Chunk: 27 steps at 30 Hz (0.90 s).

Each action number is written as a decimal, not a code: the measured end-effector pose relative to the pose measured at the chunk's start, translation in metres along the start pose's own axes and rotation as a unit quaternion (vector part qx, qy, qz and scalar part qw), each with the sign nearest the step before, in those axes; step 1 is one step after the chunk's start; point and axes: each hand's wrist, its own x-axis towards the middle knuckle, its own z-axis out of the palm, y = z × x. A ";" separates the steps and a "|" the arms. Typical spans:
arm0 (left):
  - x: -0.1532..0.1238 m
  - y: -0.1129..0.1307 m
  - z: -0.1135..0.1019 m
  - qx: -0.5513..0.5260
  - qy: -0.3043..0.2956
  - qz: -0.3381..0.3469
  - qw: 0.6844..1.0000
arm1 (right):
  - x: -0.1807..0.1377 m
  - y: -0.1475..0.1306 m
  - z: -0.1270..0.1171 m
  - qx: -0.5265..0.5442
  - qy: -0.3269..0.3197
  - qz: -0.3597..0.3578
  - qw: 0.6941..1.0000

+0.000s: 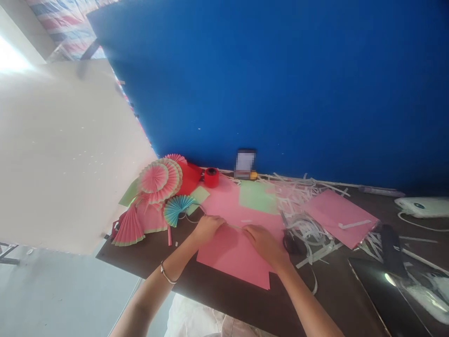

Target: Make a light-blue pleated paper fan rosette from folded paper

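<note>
My left hand [210,227] and my right hand [263,238] face each other over large pink paper sheets [238,260] on the dark table. A thin pale strip [234,227] spans the small gap between them, its ends pinched in my closed fingers. The fingertips are small and partly hidden. Left of my left hand lie a blue pleated paper fan [177,209], a pink pleated fan [129,228] and a layered pink-and-green rosette [156,180]. Beyond my hands rests a green paper sheet [257,196].
Cut paper strips [310,231] heap on the right, near dark-handled scissors [292,242] and another pink sheet [345,217]. A red tape roll [211,178] stands by the blue partition [280,84]. A dark glossy tablet-like panel [375,290] lies at right front.
</note>
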 end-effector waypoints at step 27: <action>-0.014 -0.043 -0.017 -0.442 -0.086 -0.107 0.886 | 0.001 -0.024 -0.022 0.362 -0.110 0.120 0.918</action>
